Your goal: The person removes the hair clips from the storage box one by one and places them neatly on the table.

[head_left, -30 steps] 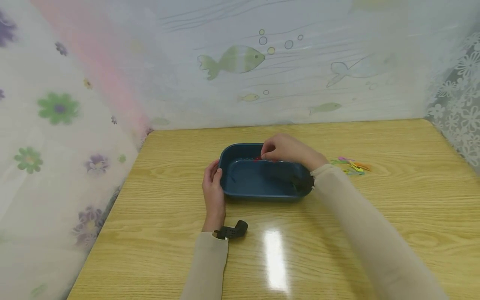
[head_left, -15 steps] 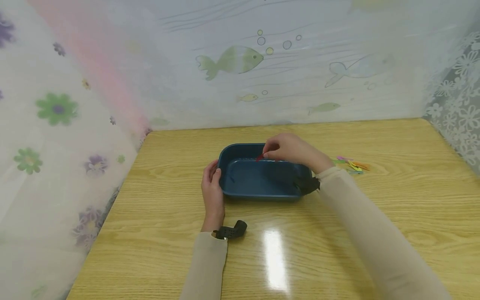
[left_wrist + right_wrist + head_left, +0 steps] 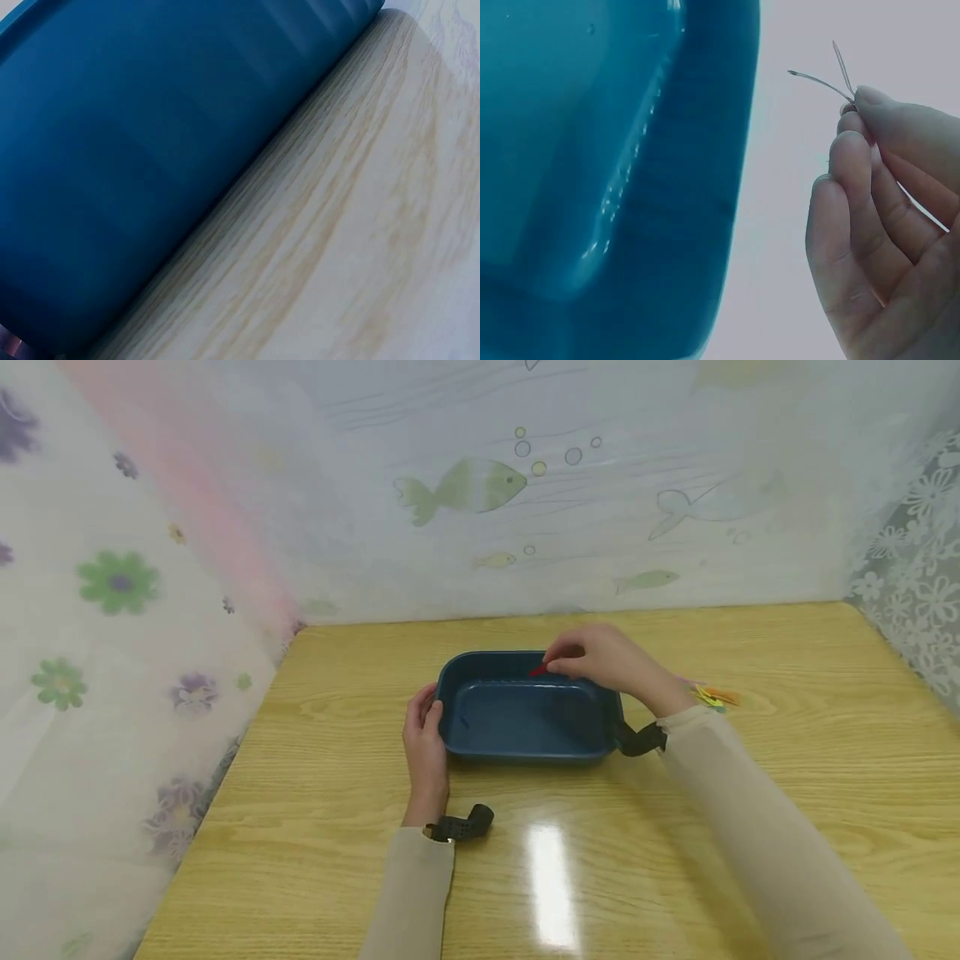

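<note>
A deep blue plastic basin (image 3: 532, 756) with rounded corners stands on the wooden table. My left hand (image 3: 424, 743) grips its left wall, thumb at the rim and fingers along the outside. The left wrist view is mostly filled by the basin's outer side (image 3: 150, 150). Above the far right part of the basin, my right hand (image 3: 611, 660) pinches a small red hair clip (image 3: 538, 669) between thumb and fingertips. In the right wrist view two thin prongs of the clip (image 3: 817, 79) spread apart beyond the fingertips.
A small pile of colourful hair clips (image 3: 716, 697), yellow and orange among them, lies right of the basin, partly behind the right forearm. Shiny droplets (image 3: 607, 202) line the basin's inside edge. A wall with fish drawings (image 3: 480, 485) closes off the table's far side.
My right hand has lifted the red clip from near the basin's far inner wall and moved it to the right. The left hand keeps its place on the basin.
</note>
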`<move>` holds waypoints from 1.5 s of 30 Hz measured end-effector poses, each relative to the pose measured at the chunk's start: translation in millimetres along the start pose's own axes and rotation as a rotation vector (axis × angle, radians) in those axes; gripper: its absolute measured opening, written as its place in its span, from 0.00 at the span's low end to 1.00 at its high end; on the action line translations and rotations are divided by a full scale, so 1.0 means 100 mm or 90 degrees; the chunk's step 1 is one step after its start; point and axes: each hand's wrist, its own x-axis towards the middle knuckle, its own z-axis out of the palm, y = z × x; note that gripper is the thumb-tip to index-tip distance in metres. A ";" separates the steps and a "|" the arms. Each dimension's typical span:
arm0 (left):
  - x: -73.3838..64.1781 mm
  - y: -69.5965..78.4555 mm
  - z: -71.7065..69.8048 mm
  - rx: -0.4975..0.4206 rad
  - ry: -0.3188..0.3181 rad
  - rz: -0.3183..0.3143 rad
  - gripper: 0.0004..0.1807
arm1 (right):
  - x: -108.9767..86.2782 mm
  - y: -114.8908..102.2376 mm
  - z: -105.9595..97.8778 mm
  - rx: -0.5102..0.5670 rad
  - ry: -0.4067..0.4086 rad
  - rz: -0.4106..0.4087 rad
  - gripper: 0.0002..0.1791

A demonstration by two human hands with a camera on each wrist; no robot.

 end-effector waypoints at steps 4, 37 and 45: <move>-0.01 0.00 0.01 0.001 -0.003 0.013 0.19 | -0.07 0.05 -0.01 -0.007 0.021 0.004 0.08; 0.00 -0.04 0.02 0.010 -0.005 0.020 0.18 | -0.71 0.40 -0.04 0.114 0.134 0.078 0.14; 0.01 -0.04 0.00 -0.001 -0.007 0.024 0.17 | -0.85 0.46 -0.02 0.140 0.157 0.107 0.14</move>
